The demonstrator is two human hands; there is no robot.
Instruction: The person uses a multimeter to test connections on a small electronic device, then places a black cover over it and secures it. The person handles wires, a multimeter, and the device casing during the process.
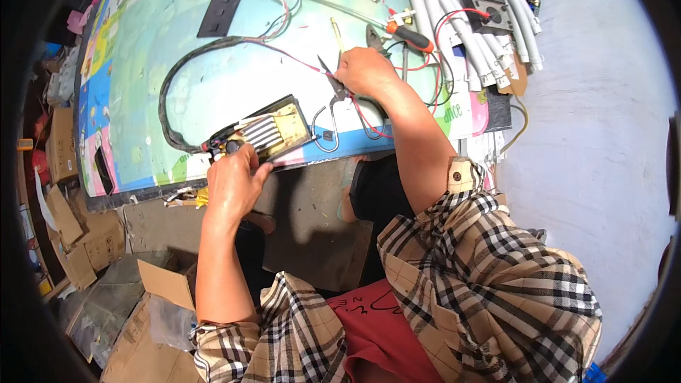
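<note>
Close to the table's front edge lies a motor controller [285, 126], its dark tray showing a yellowish circuit board and pale metal strips. My left hand [235, 179] is closed around its left end, where wires come out, with the fingertips partly hidden. From that end a thick black-sleeved cable [166, 92] curves up to thin wires with white plugs. My right hand [364, 71] is pinched beside the blades of black-handled scissors [339, 92]. A thin yellowish strip [336, 31] runs up from its fingers; what they hold is hidden.
Beyond my right hand lie pliers [373, 38] and an orange-handled screwdriver [414, 38]. A multimeter [484, 1] with red and black leads rests on white tubes [425, 0] at the far right. A black slotted strip [225, 3] lies far left. Cardboard boxes [152, 340] stand lower left.
</note>
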